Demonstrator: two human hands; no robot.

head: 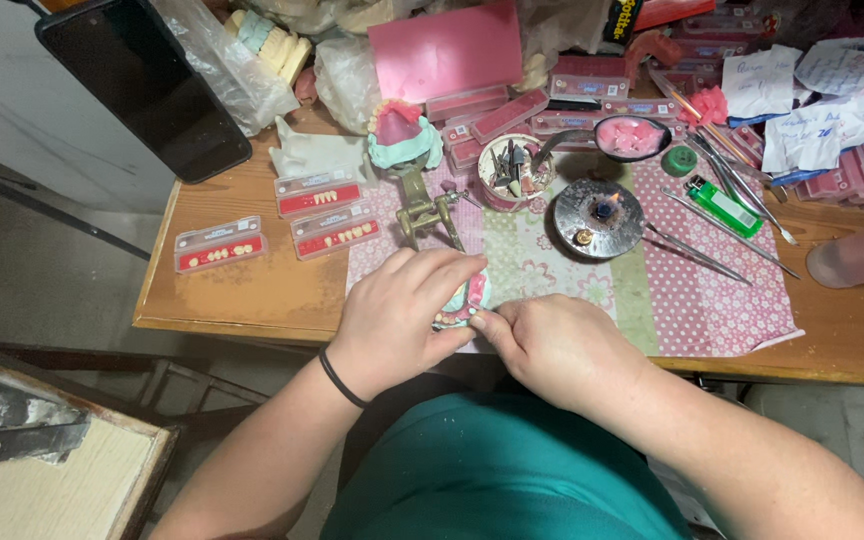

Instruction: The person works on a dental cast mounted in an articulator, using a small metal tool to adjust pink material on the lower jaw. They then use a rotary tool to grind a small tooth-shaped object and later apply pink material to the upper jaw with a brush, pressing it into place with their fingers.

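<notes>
A: Nearest the camera is the person's teal shirt (497, 470). Just past it, the left hand (402, 320) curls around a small dental model (464, 308) with pink gums and little teeth. The right hand (557, 345) pinches the model's right side with its fingertips.

B: Where is the model?

A: At the near edge of the wooden table (242, 290), held between both hands, just over the patterned cloth (692, 300).

B: How should the person do this step well?

A: Hold it firmly but gently, probably, and move slowly so no tooth gets knocked loose.

B: What else is on the table?

A: Trays of false teeth (220, 245) on the left, a metal hinged frame (422, 212) just beyond the hands, a small burner (599, 215), a green lighter (724, 207), and thin metal tools (697, 250). Papers (822, 95) lie far right. A dark phone (142, 85) leans far left.
</notes>
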